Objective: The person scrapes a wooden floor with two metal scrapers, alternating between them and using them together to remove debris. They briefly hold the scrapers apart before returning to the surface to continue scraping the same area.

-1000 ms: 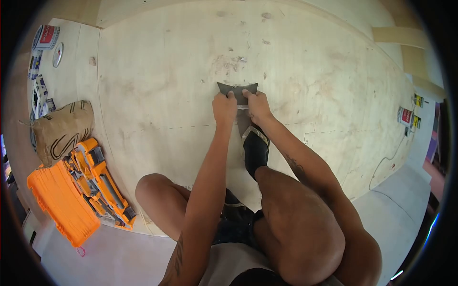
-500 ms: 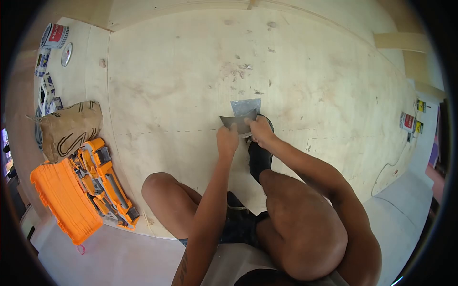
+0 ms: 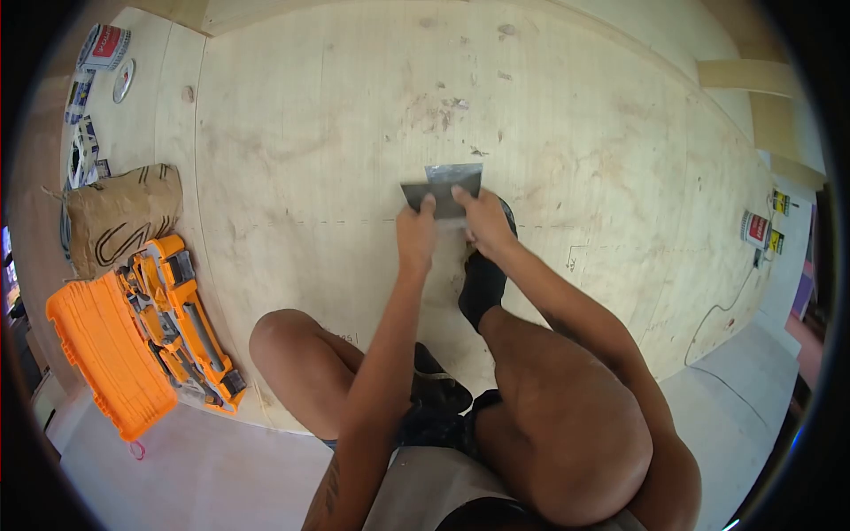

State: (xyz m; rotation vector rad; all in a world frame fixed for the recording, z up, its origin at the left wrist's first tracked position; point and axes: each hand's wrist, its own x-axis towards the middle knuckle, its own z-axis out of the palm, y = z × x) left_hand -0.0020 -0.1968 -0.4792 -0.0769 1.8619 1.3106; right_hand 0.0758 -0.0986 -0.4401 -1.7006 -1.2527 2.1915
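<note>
A thin, dark rectangular scraper blade (image 3: 445, 205) is held between my two hands over the plywood. My left hand (image 3: 416, 235) grips its left side, with the thumb on its face. My right hand (image 3: 485, 223) has its thumb on the right part of the same blade. Just beyond it, a lighter grey metal plate (image 3: 455, 170) shows, partly hidden behind the dark blade. Both hands are slightly blurred. Beneath my right hand is a black shoe (image 3: 482, 288) on my foot.
The pale plywood sheet (image 3: 292, 168) has scuffs and pencil lines. At left lie an orange tool case (image 3: 115, 354) with tools, a brown paper bag (image 3: 124, 217) and a tin (image 3: 104, 46). Another tin (image 3: 754, 228) and a cord (image 3: 713, 310) are at right.
The dark blade looked bowed with its corners raised; now it looks nearly flat. Both hands and the blade sit a little higher in view, and the whole scene has shifted slightly with the camera.
</note>
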